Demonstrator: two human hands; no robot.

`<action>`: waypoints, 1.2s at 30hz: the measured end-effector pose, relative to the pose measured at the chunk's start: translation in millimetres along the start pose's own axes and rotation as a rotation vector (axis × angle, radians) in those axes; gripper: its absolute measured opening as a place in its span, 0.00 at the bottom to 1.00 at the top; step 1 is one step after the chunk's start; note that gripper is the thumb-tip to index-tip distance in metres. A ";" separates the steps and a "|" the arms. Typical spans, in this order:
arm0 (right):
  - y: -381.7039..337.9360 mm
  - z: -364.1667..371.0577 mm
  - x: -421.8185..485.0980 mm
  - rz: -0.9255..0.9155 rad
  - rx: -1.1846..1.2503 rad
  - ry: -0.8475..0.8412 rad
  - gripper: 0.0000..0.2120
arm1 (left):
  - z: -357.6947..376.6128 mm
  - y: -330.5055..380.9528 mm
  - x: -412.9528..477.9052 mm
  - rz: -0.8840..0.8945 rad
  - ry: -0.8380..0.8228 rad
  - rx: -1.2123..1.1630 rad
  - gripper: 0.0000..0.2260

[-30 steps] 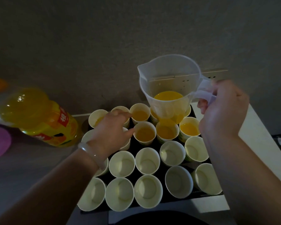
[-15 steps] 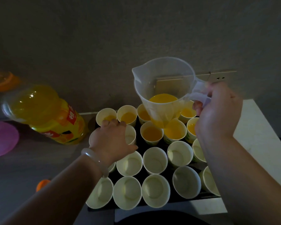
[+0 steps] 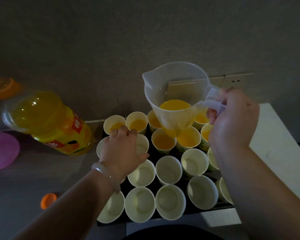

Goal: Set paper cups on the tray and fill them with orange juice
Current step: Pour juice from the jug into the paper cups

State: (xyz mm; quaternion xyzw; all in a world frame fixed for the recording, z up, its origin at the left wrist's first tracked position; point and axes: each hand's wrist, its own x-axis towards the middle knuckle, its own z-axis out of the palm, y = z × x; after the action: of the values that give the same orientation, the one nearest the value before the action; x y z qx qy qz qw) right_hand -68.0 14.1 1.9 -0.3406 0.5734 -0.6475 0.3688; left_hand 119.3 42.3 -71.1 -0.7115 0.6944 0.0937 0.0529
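Right hand (image 3: 232, 122) grips the jug (image 3: 175, 87) handle above filled cups (image 3: 163, 142), upper centre; left hand (image 3: 123, 148) curls over an empty cup (image 3: 143, 144). Over half the tray (image 3: 153, 154), lower frame, awaits juice (image 3: 174, 104).

Counter (image 3: 42, 170) with tray (image 3: 222, 205), juice bottle (image 3: 59, 129), orange cap (image 3: 48, 200)

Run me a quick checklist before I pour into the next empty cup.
1. Is there juice in the pitcher: ok, some at the bottom.
2. Grip of the right hand on the handle: ok, fingers curled round it.
3. Is the pitcher level: ok, upright, nothing spilling.
4. Is the spout over the target: not ok, the pitcher hangs over filled cups.
5. Does the left hand steady the target: cannot tell, it lies over two empty second-row cups.
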 end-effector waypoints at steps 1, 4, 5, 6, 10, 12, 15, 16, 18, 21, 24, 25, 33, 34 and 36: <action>-0.7 0.2 -0.8 0.001 0.005 0.001 0.15 | 0.5 0.0 -0.2 -0.008 -0.003 -0.005 0.33; -2.4 0.9 -3.0 0.015 0.024 0.009 0.15 | 1.1 -0.4 -0.3 -0.022 -0.007 -0.002 0.32; -3.3 1.2 -3.8 0.014 0.026 0.009 0.15 | 0.9 -0.5 0.1 -0.021 -0.006 -0.001 0.31; -3.7 1.6 -4.8 0.011 0.020 0.010 0.15 | 0.3 -0.6 0.4 -0.018 -0.004 -0.005 0.30; -5.7 2.6 -7.0 0.012 0.024 0.013 0.15 | -2.6 -1.4 1.3 -0.003 0.005 -0.068 0.28; -5.9 2.4 -6.9 0.020 0.032 0.018 0.15 | -4.3 -3.4 0.5 0.005 0.029 -0.116 0.27; -7.0 3.3 -8.4 0.015 0.019 0.013 0.14 | -7.1 -7.4 -2.2 0.005 0.046 -0.254 0.29; -7.4 3.8 -9.1 0.011 0.015 0.014 0.14 | -8.1 -8.6 -3.1 0.002 0.074 -0.321 0.30; -8.3 5.5 -10.2 -0.008 0.029 0.016 0.13 | -8.5 -11.5 -5.1 0.027 0.207 -0.450 0.29; -8.8 8.7 -11.2 -0.022 0.041 0.029 0.12 | -12.6 -16.0 -9.1 0.082 0.390 -0.561 0.26; -6.9 8.8 -9.7 -0.011 0.013 0.027 0.12 | -17.5 -22.4 -9.6 0.108 0.494 -0.648 0.25; -6.5 8.5 -8.3 -0.005 0.020 0.029 0.12 | -19.0 -24.3 -9.4 0.119 0.515 -0.669 0.26; -19.5 8.2 9.7 -0.023 0.017 -0.053 0.13 | -21.8 -37.8 -6.4 0.137 0.469 -0.842 0.35; -20.4 8.1 12.0 -0.038 -0.012 -0.072 0.12 | -22.5 -37.9 -6.2 0.140 0.458 -0.853 0.36; -21.7 8.9 15.1 -0.059 -0.034 -0.124 0.13 | -23.7 -37.5 -6.2 0.142 0.439 -0.860 0.36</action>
State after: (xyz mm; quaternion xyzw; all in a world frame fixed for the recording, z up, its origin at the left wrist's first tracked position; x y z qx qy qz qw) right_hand -69.7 -1.8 24.8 -0.4033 0.5501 -0.6258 0.3783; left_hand 158.0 44.6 -48.7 -0.6225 0.6345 0.2233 -0.4001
